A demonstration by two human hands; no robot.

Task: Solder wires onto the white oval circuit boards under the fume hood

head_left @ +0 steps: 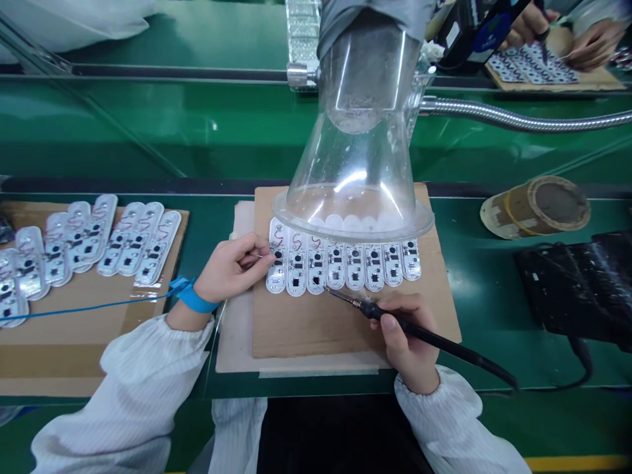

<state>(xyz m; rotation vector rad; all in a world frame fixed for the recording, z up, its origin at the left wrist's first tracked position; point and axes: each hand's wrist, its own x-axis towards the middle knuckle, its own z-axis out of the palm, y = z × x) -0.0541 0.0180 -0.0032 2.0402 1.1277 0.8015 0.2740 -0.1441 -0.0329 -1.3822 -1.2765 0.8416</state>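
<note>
On the glossy green bench a clear, bell-shaped hood hangs over a flat brown cardboard. Across the cardboard's top lies a row of boards — white, narrow, round-ended, packed side by side, dotted with black chips and curled red leads. The right hand grips a slim black iron, its tip just below the row. The left hand pinches a fine wire at the leftmost board.

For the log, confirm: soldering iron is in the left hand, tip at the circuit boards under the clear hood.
Wrong: the head view shows the soldering iron in the right hand, tip at the circuit boards under the clear hood.
</note>
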